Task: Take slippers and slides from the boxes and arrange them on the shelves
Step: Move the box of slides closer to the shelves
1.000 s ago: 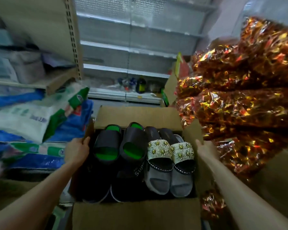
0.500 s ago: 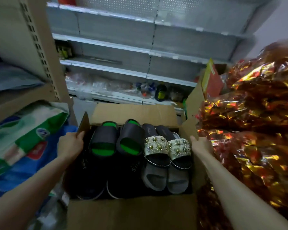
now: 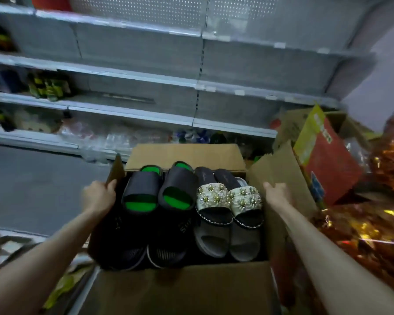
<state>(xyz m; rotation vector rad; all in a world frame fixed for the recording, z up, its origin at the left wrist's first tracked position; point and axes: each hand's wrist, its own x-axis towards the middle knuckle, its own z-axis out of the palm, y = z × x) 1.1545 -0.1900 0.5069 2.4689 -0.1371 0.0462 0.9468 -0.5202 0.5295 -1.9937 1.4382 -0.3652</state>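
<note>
Left hand (image 3: 98, 197) and right hand (image 3: 277, 194) each have a grip clamped on the box (image 3: 180, 288) flaps, fingertips hidden behind cardboard.

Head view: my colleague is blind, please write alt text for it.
A person's left hand and right hand grip the side flaps of an open cardboard box packed with slides: a black pair with green footbeds, a grey pair with beaded straps, dark pairs beneath. Grey metal shelves stand behind; foil packages lie at right.

Dim light falls on grey metal shelves (image 3: 132, 76) with perforated back panels (image 3: 141, 7), a pale wall (image 3: 387, 76) at right.
</note>
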